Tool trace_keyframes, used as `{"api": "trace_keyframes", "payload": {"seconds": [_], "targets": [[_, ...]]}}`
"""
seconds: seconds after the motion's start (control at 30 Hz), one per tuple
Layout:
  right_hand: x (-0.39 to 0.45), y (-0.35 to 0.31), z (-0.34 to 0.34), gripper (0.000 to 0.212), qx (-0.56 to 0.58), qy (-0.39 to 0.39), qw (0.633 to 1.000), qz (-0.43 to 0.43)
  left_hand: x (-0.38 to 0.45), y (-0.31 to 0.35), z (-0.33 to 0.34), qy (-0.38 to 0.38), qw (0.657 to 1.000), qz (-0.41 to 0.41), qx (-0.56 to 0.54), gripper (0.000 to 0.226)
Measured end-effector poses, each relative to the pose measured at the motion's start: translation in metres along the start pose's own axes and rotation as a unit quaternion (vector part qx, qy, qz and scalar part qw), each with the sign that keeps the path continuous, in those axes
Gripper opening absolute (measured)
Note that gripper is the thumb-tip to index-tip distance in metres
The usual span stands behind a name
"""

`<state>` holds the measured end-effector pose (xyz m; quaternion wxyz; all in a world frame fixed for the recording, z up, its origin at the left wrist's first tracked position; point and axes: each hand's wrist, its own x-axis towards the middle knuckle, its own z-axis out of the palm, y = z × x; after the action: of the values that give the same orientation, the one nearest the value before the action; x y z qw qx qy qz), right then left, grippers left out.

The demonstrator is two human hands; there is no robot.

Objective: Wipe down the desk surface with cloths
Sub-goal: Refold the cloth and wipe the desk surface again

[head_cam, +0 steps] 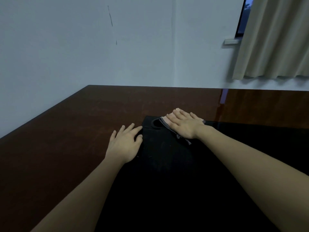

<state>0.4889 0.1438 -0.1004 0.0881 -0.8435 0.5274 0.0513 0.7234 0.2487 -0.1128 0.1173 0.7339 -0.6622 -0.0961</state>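
dark brown desk (66, 131), black dotted cloth (167, 127).

Wall, window and curtain past the far edge

Ahead of me a pale wall (66, 47) carries a thin dark streak (110, 15). Up at my right a beige curtain (274, 39) hangs over most of a dark-framed window (241, 17), a small ledge (231, 41) jutting beside it.

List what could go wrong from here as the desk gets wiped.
1. The right hand presses flat on the patterned cloth, which looks bunched, so it may smear rather than wipe evenly.
2. The black mat covers part of the desk; the wood beneath it could go uncleaned.
3. The left hand rests at the mat's edge, so a hard stroke might shift the mat.
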Motion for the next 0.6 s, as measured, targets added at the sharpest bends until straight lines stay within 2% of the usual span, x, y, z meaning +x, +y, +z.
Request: {"api": "trace_keyframes", "payload": {"seconds": [0.2,0.3,0.37,0.47,0.6], "targets": [[-0.054,-0.016,0.009,0.058,-0.013,-0.019,0.996,-0.083,-0.001,-0.001,-0.001,-0.002,1.000,0.003,-0.002,0.049],[-0.093,-0.027,0.014,0.067,-0.012,-0.037,0.992,-0.118,-0.001,0.000,-0.002,0.000,1.000,0.000,-0.002,0.050],[-0.104,-0.029,0.016,0.076,-0.006,-0.033,0.992,-0.123,-0.002,0.001,-0.002,0.001,1.000,0.002,-0.003,0.050],[-0.094,-0.027,0.018,0.061,0.006,-0.028,0.993,-0.110,-0.001,0.002,-0.002,0.005,1.000,0.002,-0.004,0.049],[-0.055,-0.026,0.016,0.059,-0.004,-0.018,0.997,-0.075,0.000,0.001,-0.002,0.009,1.000,-0.003,-0.008,0.050]]}}
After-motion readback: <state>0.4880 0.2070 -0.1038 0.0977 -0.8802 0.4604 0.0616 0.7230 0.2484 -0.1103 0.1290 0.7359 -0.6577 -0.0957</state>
